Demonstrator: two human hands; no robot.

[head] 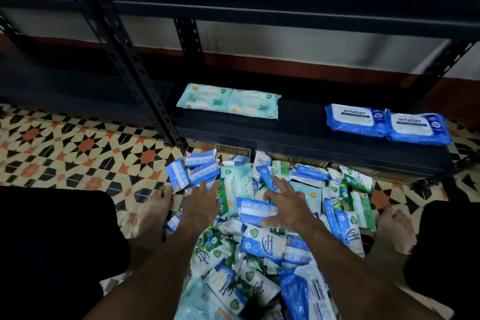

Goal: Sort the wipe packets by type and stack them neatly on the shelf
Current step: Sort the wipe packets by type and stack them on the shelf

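A heap of mixed wipe packets (262, 241), blue, teal and green-and-white, lies on the floor in front of me. My left hand (201, 202) reaches over the heap's left side, fingers spread near a teal packet (237, 187). My right hand (284, 202) hovers flat with splayed fingers over a blue packet (255, 212); neither hand grips anything. On the dark bottom shelf (298, 122) lie two teal packets (228, 100) side by side. To the right sit two low stacks of blue Antabax packets (387, 122).
A dark perforated metal upright (135, 73) slants down at left to the patterned tile floor (78, 143). My bare feet (153, 213) flank the heap. An upper shelf beam (285, 8) crosses above. Cardboard (233, 149) shows under the shelf edge.
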